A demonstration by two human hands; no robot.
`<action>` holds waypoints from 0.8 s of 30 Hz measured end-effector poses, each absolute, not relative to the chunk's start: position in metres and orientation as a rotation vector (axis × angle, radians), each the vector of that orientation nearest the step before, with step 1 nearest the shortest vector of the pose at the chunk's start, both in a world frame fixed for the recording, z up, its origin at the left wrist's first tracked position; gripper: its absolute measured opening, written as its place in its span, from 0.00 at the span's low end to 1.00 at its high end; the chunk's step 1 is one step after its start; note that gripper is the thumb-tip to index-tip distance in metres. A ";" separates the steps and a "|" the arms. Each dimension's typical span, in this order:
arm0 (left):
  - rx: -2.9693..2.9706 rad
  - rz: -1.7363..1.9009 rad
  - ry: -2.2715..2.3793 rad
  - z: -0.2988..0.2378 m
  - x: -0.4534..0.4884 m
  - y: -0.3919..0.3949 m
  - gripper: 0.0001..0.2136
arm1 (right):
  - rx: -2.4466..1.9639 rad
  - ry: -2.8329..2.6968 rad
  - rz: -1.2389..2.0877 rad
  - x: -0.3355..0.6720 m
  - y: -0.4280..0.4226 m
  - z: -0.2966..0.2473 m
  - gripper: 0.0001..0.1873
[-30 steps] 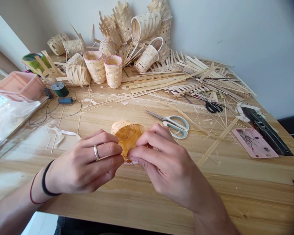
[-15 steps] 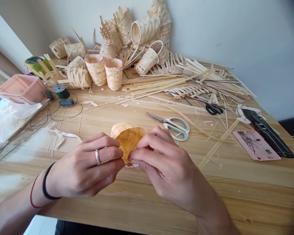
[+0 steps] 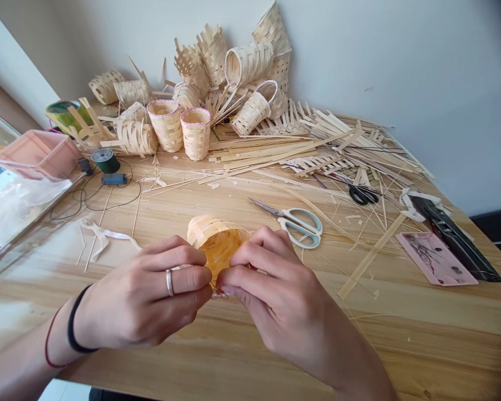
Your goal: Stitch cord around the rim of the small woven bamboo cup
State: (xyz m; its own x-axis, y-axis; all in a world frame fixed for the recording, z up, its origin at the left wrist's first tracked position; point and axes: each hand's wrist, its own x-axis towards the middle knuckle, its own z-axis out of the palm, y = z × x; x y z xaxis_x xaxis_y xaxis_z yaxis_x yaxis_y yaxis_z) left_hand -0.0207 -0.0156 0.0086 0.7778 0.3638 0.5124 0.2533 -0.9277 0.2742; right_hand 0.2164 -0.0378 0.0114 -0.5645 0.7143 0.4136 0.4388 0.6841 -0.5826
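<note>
There is one basket (image 3: 211,229) between the two hands, just ahead of the fingers, tilted with its mouth toward the person. The left hand (image 3: 150,295) and the right hand (image 3: 271,289) are both closed on its near rim, fingertips almost meeting; whether they also pinch a thread, I cannot tell. Two pairs of scissors lie ahead of the right hand: the blue pair (image 3: 298,227) near it, the black pair (image 3: 362,195) farther right. Two pink-rimmed baskets (image 3: 196,139) stand well beyond the hands, and one spool (image 3: 106,161) stands ahead of the left hand. The near edge of the counter (image 3: 421,334) passes below the left forearm; to the right of the right hand, plain wood extends widely. Both wrists are low, backs of the hands up, forearms coming inward from both sides.
</note>
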 end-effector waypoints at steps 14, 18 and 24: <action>2.791 0.870 0.465 0.012 -0.019 -0.013 0.06 | -0.930 -2.281 0.419 0.211 -0.042 0.008 0.14; 2.786 0.934 0.540 0.009 -0.021 -0.013 0.06 | -0.952 -2.193 0.409 0.210 -0.041 0.011 0.10; 2.788 0.976 0.623 0.004 -0.023 -0.014 0.08 | -0.960 -2.096 0.342 0.210 -0.038 0.011 0.10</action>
